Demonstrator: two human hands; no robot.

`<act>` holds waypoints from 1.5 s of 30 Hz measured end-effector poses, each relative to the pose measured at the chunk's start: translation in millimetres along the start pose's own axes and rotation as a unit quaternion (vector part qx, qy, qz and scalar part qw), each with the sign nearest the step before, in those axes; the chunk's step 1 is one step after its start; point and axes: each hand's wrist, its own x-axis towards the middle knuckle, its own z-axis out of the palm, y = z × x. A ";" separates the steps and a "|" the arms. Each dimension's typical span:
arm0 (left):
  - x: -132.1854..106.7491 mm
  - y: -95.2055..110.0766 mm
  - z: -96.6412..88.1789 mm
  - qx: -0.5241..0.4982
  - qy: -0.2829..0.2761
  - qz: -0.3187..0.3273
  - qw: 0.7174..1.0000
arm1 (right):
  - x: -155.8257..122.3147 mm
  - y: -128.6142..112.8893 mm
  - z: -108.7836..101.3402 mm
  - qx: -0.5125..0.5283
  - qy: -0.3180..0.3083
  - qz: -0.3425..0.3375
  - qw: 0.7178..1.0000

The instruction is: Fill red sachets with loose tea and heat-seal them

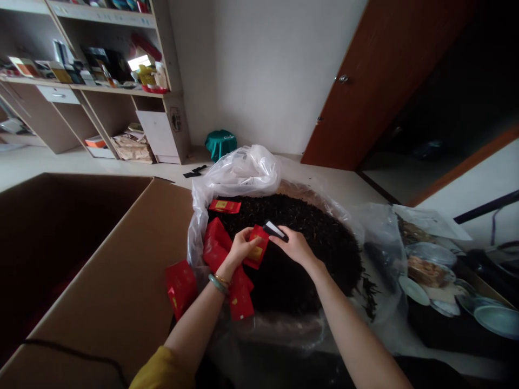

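Note:
My left hand point(242, 246) is closed on a small red packet point(256, 255) with a yellow patch. My right hand point(295, 246) grips a small black-and-white handheld tool point(276, 229), which resembles a mini bag sealer. The tool's end meets the upper edge of the packet, though I cannot tell whether its jaws clamp it. Below both hands, dark loose tea leaves point(320, 232) fill a large clear plastic bag point(247, 167) with its mouth spread wide. Several red packets point(214, 243) lie on the leaves at the left, and one more point(225, 206) rests near the back.
A large open cardboard box point(133, 270) stands at the left, with a red packet point(181, 286) beside it. Tubs and lids point(430, 270) crowd the right side. Behind are a green-covered bin point(221, 143), a shelf unit point(158, 129) and a brown door point(365, 81).

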 end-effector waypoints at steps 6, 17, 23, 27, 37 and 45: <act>0.9 2.9 -1.3 -0.043 0.079 0.030 0.995 | -13.6 42.8 4.2 -0.148 -0.016 0.037 0.988; 12.6 -12.9 -17.6 -0.089 0.214 0.093 0.968 | -44.4 6.2 33.6 -0.107 0.053 -0.048 0.992; 10.5 -8.9 -17.3 -0.096 0.231 0.100 0.963 | -84.0 -59.1 66.2 -0.033 -0.126 0.058 0.990; 12.0 -5.0 -17.2 -0.157 0.238 0.115 0.952 | -89.7 -54.1 77.0 0.132 -0.143 0.129 0.972; 10.1 -1.3 -9.5 -0.247 0.154 0.112 0.950 | -88.4 -11.2 76.0 0.347 0.091 0.187 0.914; -1.6 -13.6 -2.6 0.072 -0.123 -0.003 0.990 | -68.7 -10.1 85.4 0.422 0.154 0.180 0.875</act>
